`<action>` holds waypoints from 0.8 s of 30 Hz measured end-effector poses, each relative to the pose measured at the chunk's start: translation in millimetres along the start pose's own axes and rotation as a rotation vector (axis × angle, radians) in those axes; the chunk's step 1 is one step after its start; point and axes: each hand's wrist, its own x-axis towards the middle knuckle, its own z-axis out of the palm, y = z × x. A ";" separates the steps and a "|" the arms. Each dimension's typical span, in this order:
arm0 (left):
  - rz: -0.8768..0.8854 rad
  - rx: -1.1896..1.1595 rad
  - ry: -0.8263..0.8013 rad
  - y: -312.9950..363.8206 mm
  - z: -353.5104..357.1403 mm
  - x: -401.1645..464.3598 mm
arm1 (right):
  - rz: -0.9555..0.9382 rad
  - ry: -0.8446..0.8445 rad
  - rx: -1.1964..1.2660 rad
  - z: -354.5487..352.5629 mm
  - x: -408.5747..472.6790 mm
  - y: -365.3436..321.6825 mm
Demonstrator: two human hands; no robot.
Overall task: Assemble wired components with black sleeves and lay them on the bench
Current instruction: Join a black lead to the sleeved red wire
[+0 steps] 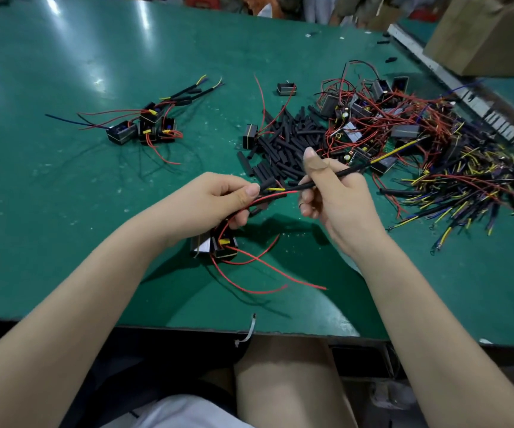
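While the left hand [218, 199] pinches a short black sleeve [267, 182] and red wire [268, 197] above the green worktop [64, 186], the right hand [326, 186] grips a sleeved cable [336, 174], its yellow tip [275, 189] at the sleeve mouth. Component [215, 245] rests below. Risk: the tip misses or the sleeve slips, since the dangling wires tug.
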 end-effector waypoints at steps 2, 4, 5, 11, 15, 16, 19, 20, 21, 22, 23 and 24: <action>0.003 0.033 -0.048 0.9 -2.7 -0.9 | 0.000 -0.012 -0.051 -0.1 -0.2 -0.3; 0.017 0.095 -0.068 0.4 -4.4 -1.0 | -0.009 -0.023 -0.057 1.5 -1.4 0.4; 0.018 0.108 -0.042 0.5 -5.2 -1.0 | -0.003 -0.041 -0.009 2.6 -2.1 1.0; -0.062 -0.033 0.382 1.5 -26.6 16.4 | 0.026 -0.215 -0.147 12.2 -5.4 9.0; -0.138 -0.275 0.442 12.1 -61.9 34.6 | 0.039 -0.176 -0.236 13.1 -2.3 17.7; -0.153 -0.330 0.466 15.6 -71.3 40.6 | 0.045 -0.167 -0.240 12.7 -1.0 19.2; -0.207 -0.400 0.491 25.7 -98.4 60.6 | 0.056 -0.172 -0.229 13.2 0.7 22.4; -0.243 -0.373 0.466 29.3 -106.9 67.5 | 0.060 -0.175 -0.229 13.8 1.0 23.0; -0.283 -0.322 0.441 33.4 -114.7 73.9 | 0.064 -0.177 -0.232 13.9 1.3 23.0; -0.314 -0.255 0.433 38.1 -122.4 79.7 | 0.067 -0.177 -0.240 13.7 1.8 23.3; -0.334 -0.178 0.442 43.3 -130.0 84.9 | 0.068 -0.179 -0.252 13.2 2.7 23.6; -0.350 -0.102 0.453 49.2 -136.4 88.6 | 0.067 -0.181 -0.269 12.7 3.8 24.0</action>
